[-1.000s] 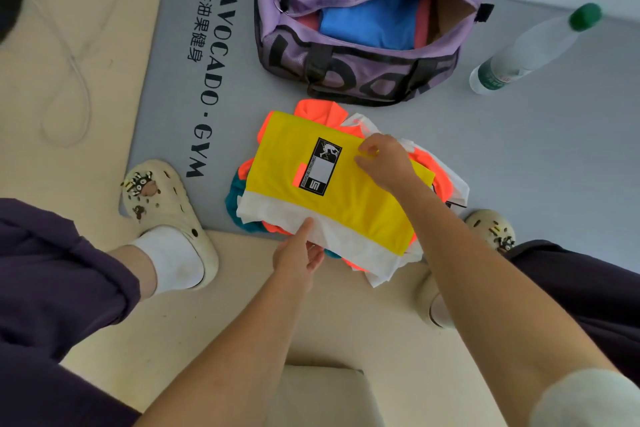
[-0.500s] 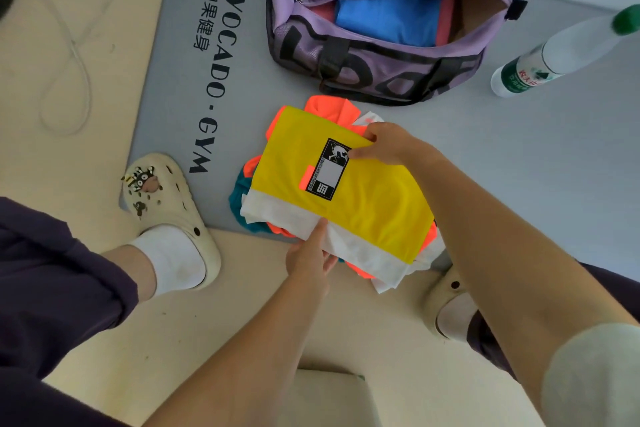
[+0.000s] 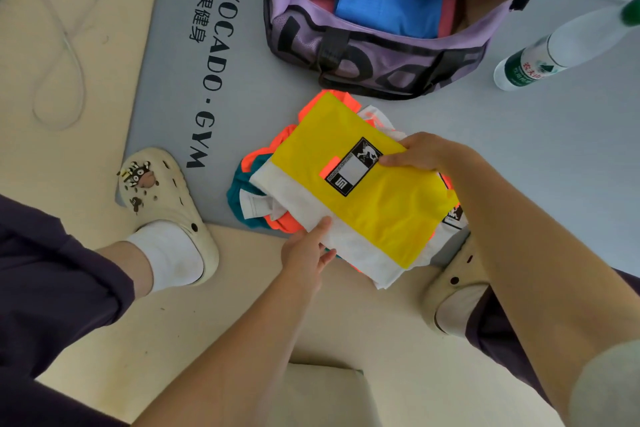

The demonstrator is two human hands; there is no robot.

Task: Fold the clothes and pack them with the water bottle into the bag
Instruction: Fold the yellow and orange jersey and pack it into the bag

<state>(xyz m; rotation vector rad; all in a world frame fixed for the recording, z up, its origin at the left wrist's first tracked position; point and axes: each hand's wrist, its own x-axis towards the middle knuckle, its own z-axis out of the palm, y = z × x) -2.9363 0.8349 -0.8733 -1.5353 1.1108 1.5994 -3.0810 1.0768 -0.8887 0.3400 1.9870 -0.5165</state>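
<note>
We count one purple bag [image 3: 377, 55] at the top of the frame, one water bottle [image 3: 554, 52] at the upper right, and one grey mat [image 3: 536, 156] under them. At centre we see two hands, left [image 3: 304, 253] and right [image 3: 422, 152], on one folded yellow-and-white garment [image 3: 374, 204]. Lower down are two cream clogs, one at the left [image 3: 166, 198] and one at the right [image 3: 453, 291].

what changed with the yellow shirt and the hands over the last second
The right hand, which lay flat on the folded yellow shirt, now pinches its far edge; with the left hand gripping the white hem, the shirt has come up off the pile. Bag and bottle untouched.
</note>
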